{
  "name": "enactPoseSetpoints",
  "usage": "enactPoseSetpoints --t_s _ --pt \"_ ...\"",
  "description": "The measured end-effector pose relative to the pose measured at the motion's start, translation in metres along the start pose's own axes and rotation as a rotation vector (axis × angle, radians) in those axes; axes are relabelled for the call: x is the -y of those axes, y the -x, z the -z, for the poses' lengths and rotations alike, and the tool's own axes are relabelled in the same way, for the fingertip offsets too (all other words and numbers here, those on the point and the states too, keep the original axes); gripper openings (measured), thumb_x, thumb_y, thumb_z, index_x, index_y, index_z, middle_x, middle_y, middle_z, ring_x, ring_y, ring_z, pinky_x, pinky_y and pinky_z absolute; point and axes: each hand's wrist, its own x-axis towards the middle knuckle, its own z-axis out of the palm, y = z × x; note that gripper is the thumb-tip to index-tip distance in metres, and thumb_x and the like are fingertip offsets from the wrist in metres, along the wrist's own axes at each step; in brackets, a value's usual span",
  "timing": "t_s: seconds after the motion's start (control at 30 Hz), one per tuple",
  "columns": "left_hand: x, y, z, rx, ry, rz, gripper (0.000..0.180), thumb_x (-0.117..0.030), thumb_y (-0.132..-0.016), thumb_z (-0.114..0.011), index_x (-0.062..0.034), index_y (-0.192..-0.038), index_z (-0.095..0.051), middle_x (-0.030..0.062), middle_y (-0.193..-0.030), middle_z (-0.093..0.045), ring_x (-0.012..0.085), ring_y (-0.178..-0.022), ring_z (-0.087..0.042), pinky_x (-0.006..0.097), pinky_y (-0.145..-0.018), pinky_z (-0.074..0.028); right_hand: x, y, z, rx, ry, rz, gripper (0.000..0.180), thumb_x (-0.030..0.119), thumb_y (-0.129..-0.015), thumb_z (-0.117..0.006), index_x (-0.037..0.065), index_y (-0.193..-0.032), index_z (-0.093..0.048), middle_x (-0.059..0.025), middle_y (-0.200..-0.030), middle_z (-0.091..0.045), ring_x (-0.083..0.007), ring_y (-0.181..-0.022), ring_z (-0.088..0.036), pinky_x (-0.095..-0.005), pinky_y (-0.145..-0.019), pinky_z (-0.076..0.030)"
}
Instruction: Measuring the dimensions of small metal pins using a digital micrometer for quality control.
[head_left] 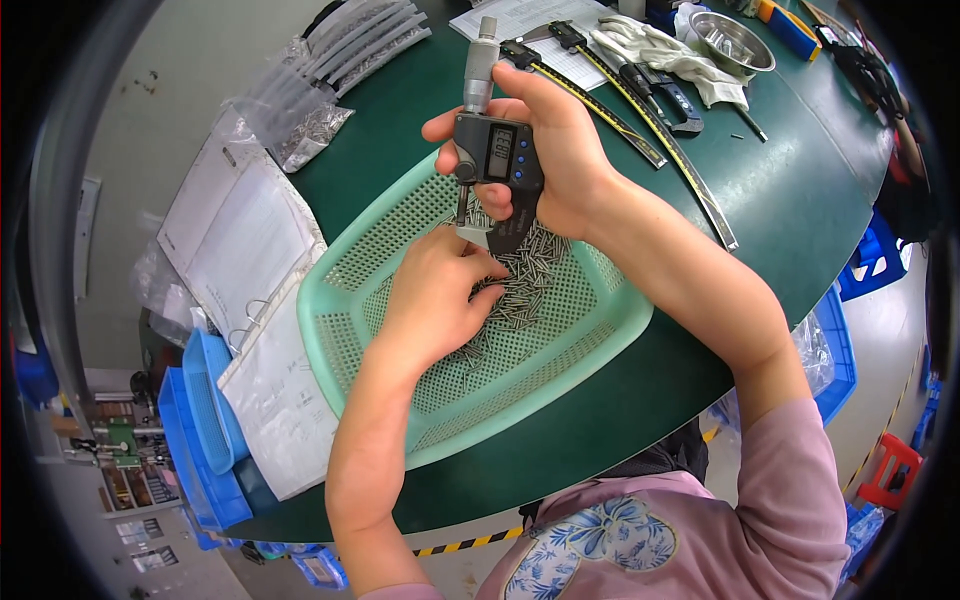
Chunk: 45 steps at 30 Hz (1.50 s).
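My right hand [560, 140] is closed around a digital micrometer [510, 155], held upright with its thimble at the top and its frame low over a green plastic basket [480, 437]. Many small metal pins [525, 285] lie heaped in the basket. Reaching in from the lower left, my left hand [430, 295] has its fingers curled down beside the micrometer's lower end, at the edge of the pin heap. Thumb and forefinger are bent close to the pins. The other fingertips are hidden, and I cannot make out what they hold.
Two calipers [640, 120] lie beyond my right arm, near white gloves [660, 55] and a metal bowl [733, 42]. An open ring binder [245, 230] sits left of the basket, with blue trays [195, 450] beside it. Bags of small parts [315, 135] stand at the far left.
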Motion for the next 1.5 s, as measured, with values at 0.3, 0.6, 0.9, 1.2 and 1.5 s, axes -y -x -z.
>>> enactPoseSetpoints --t_s 0.3,0.6,0.9,1.2,1.5 --pt "0.005 -0.003 -0.014 0.076 -0.130 -0.069 0.007 -0.006 -0.061 -0.065 -0.0042 -0.065 -0.061 0.0104 -0.074 -0.055 0.0296 -0.076 -0.053 0.040 -0.069 -0.043 0.000 -0.001 0.000 -0.008 0.010 -0.008 0.060 0.052 -0.085 -0.032 -0.001 -0.096 -0.058 -0.0065 -0.071 -0.058 -0.0101 -0.043 -0.042 -0.0218 -0.042 -0.035" --pt "0.018 -0.005 0.007 -0.226 0.000 0.140 0.008 -0.006 -0.072 -0.061 0.0007 -0.072 -0.056 0.0100 -0.074 -0.054 0.0261 -0.077 -0.055 0.036 -0.066 -0.043 0.001 0.000 -0.003 0.007 -0.032 0.003 0.061 0.052 -0.085 -0.031 -0.002 -0.097 -0.057 -0.0066 -0.072 -0.058 -0.0108 -0.043 -0.043 -0.0224 -0.041 -0.036" --pt "0.009 -0.002 0.015 -0.235 1.122 0.442 0.014 -0.012 -0.086 -0.052 0.0010 -0.090 -0.055 0.0010 -0.083 -0.054 0.0082 -0.078 -0.048 0.024 -0.074 -0.039 -0.001 0.000 0.000 0.043 -0.074 0.012 0.060 0.050 -0.087 -0.029 -0.002 -0.098 -0.055 -0.0079 -0.073 -0.057 -0.0118 -0.042 -0.043 -0.0231 -0.041 -0.036" --pt "0.014 -0.001 0.017 -0.215 0.940 0.387 0.010 -0.011 -0.084 -0.054 -0.0014 -0.086 -0.054 -0.0045 -0.076 -0.048 0.0021 -0.067 -0.039 0.018 -0.059 -0.032 0.000 0.000 0.001 0.037 -0.108 0.027 0.058 0.049 -0.087 -0.029 -0.002 -0.097 -0.054 -0.0081 -0.074 -0.057 -0.0116 -0.042 -0.043 -0.0231 -0.041 -0.034" --pt "0.015 0.001 0.020 -0.196 0.909 0.353 0.008 -0.010 -0.084 -0.055 -0.0024 -0.084 -0.054 -0.0049 -0.075 -0.047 0.0018 -0.066 -0.038 0.018 -0.058 -0.032 0.000 0.000 0.001 0.036 -0.095 0.024 0.059 0.051 -0.086 -0.033 -0.002 -0.096 -0.056 -0.0081 -0.073 -0.057 -0.0115 -0.042 -0.044 -0.0231 -0.041 -0.035"
